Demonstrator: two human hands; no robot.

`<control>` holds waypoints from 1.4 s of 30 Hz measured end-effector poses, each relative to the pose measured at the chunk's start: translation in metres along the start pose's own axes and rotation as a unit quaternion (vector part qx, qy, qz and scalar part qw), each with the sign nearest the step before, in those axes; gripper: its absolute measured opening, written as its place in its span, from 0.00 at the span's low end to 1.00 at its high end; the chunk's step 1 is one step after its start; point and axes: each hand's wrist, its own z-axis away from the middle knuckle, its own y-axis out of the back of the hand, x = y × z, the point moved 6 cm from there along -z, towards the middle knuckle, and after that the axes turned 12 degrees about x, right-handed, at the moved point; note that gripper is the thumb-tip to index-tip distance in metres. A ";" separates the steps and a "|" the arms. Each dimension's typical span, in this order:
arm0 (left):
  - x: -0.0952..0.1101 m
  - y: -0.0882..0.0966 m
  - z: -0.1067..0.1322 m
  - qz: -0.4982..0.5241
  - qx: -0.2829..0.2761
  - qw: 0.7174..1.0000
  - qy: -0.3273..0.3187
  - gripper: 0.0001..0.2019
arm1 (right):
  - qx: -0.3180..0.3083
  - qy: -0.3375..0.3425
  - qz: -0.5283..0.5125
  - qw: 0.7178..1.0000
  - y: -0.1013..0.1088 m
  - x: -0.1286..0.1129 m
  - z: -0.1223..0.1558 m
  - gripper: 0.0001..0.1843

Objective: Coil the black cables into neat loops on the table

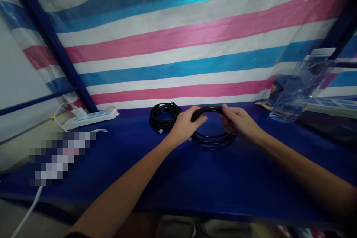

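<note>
Between my two hands is a coiled black cable [213, 142], looped into a ring just above the blue table. My left hand [187, 123] is closed around the left side of the ring, thumb on the near side. On the right side, my right hand [240, 122] pinches the loops, its lower fingers curled and partly hidden. The lower loops hang a little loose and fan apart. Behind my left hand, a second coiled black cable [159, 121] lies on the table with a pale connector end showing at its front.
The blue tabletop [212, 186] reaches a striped plastic sheet [178, 44] at the back. A white power strip [92, 118] with a plugged-in adapter lies at the left, near a pixelated object [63, 158]. At the right stand a clear bottle [302, 89] and a dark flat object [326, 128].
</note>
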 end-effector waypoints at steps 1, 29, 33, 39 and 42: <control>0.003 0.001 0.000 -0.023 0.014 0.999 -0.018 0.08 | 0.009 0.020 0.015 1.000 0.001 -0.002 0.000 0.29; -0.020 0.000 0.003 -0.105 -0.022 0.994 0.032 0.16 | -0.043 -0.038 -0.015 0.998 0.014 0.015 -0.010 0.22; -0.016 -0.008 0.006 0.016 -0.138 0.989 0.059 0.19 | -0.060 -0.041 -0.010 0.997 0.018 0.019 -0.011 0.24; -0.023 -0.026 0.018 0.194 -0.196 0.942 0.193 0.26 | -0.018 -0.033 -0.027 0.999 0.020 0.014 -0.011 0.27; -0.023 -0.032 0.019 0.272 -0.175 0.921 0.218 0.28 | 0.013 -0.029 -0.050 0.998 0.020 0.012 -0.011 0.27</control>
